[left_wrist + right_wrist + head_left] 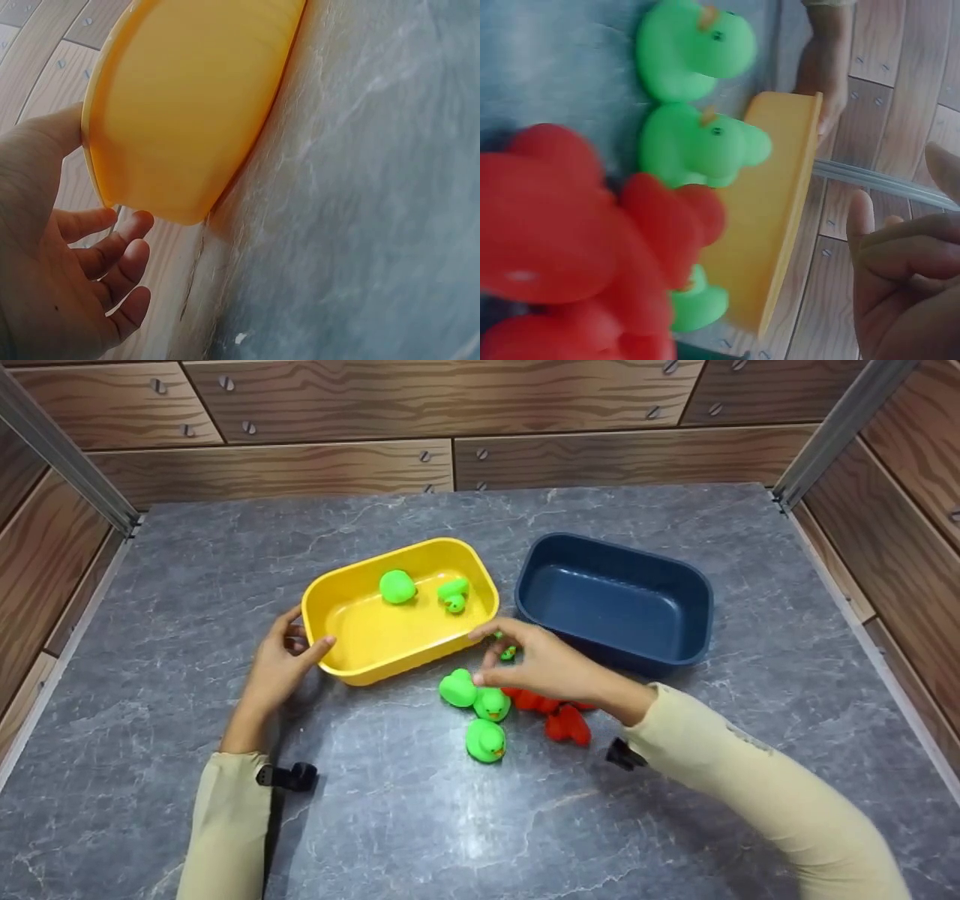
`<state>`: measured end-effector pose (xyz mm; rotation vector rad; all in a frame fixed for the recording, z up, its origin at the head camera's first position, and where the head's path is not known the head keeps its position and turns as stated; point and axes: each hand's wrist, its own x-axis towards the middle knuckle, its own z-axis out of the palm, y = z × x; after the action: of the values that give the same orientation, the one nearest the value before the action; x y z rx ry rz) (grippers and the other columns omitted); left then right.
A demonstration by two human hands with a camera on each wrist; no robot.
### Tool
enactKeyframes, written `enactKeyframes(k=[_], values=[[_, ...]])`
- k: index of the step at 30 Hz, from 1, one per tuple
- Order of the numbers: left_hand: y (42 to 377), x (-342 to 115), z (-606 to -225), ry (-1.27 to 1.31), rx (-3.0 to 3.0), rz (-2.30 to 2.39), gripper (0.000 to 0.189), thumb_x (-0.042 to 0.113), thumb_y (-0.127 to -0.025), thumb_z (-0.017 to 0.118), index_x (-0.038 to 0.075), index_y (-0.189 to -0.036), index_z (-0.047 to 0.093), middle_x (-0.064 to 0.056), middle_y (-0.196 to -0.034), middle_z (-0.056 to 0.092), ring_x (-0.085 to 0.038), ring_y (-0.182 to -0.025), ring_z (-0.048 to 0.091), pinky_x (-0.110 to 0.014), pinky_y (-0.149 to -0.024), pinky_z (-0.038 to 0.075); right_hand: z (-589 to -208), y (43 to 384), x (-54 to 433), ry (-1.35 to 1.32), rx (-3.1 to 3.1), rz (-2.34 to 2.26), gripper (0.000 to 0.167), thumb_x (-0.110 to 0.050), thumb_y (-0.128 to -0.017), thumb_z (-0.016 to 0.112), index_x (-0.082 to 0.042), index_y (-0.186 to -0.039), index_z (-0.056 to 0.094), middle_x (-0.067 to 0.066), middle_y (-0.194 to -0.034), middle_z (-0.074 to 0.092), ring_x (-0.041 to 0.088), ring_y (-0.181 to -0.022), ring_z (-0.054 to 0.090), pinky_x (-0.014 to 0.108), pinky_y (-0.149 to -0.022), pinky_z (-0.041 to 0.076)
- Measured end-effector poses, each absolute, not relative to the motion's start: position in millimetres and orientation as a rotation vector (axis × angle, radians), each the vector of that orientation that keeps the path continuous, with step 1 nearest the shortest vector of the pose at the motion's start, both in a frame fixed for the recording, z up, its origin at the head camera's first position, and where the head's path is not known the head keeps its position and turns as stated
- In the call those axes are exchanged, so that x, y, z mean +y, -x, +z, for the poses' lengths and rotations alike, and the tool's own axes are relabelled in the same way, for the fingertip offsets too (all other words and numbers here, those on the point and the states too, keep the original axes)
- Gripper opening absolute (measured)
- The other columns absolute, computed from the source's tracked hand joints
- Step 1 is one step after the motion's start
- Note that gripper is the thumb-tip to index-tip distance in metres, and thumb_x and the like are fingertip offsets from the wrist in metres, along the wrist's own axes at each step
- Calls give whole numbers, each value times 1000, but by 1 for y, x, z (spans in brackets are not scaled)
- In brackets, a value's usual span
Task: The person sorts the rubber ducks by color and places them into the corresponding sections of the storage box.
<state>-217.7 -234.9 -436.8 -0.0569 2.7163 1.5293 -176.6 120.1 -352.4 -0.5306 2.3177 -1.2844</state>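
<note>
Left hand on rim, tubs narrowly apart

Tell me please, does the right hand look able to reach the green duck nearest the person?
Likely yes: the right hand looks empty and close by, and nothing covers that green duck from above.

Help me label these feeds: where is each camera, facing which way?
Head: on the head, facing forward and down at the yellow tub, blue tub, green ducks and red toys; left hand, right hand and sleeves show.
Left wrist: on that wrist, facing the yellow tub and table; left hand shows.
Right wrist: on that wrist, facing green ducks, red toys and yellow tub; right hand shows, left hand beyond.
Wrist views share the yellow tub and left hand.
</note>
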Motion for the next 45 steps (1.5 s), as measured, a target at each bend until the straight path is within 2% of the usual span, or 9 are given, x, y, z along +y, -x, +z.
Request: enactKeyframes(k=[5,11,16,24,30,39,45], values=[[217,-235,-437,52,2726,1518,74,32,-89,67,4,-149,32,-20,-117,53,-17,-93,46,-16,-72,40,-359,166,131,579,2347,-1167,51,-32,-84,75,-20,-130,55,8,-107,64,24,-94,58,29,-75,47],[217,-235,-437,55,2737,1511,74,31,-89,66,4,-149,32,-19,-116,53,-16,-91,46,-15,-71,41,-366,155,139,652,2332,-1120,55,-30,-83,76,-14,-132,55,12,-107,65,26,-100,59,33,-81,48],[217,-235,-438,67,2732,1503,75,32,-90,66,4,-149,31,-20,-117,53,-16,-92,46,-15,-72,41,-373,150,141,663,2318,-1074,56,-29,-83,76,-14,-132,54,13,-108,65,30,-101,59,33,-81,48],[218,-235,-438,69,2711,1540,74,31,-89,67,4,-149,31,-19,-117,52,-16,-92,45,-15,-72,41,-387,145,141,731,2367,-984,54,-31,-81,78,-13,-127,57,8,-103,67,23,-97,61,34,-83,49],[217,-235,-437,65,2709,1535,75,32,-90,67,5,-149,31,-19,-117,51,-16,-92,44,-15,-72,40,-393,142,137,722,2417,-872,54,-35,-79,79,-18,-125,59,2,-98,68,15,-90,62,28,-77,47],[216,-234,-436,76,2699,1541,74,31,-90,66,5,-150,30,-16,-115,50,-15,-91,45,-15,-71,41,-397,138,127,690,2473,-714,57,-35,-76,81,-22,-127,58,-1,-91,68,15,-85,63,30,-63,45],[217,-234,-437,77,2698,1555,73,29,-90,66,4,-149,31,-16,-115,51,-15,-91,45,-15,-71,41,-400,138,125,721,2487,-657,57,-34,-78,80,-24,-129,57,-5,-83,66,10,-76,59,30,-60,43]])
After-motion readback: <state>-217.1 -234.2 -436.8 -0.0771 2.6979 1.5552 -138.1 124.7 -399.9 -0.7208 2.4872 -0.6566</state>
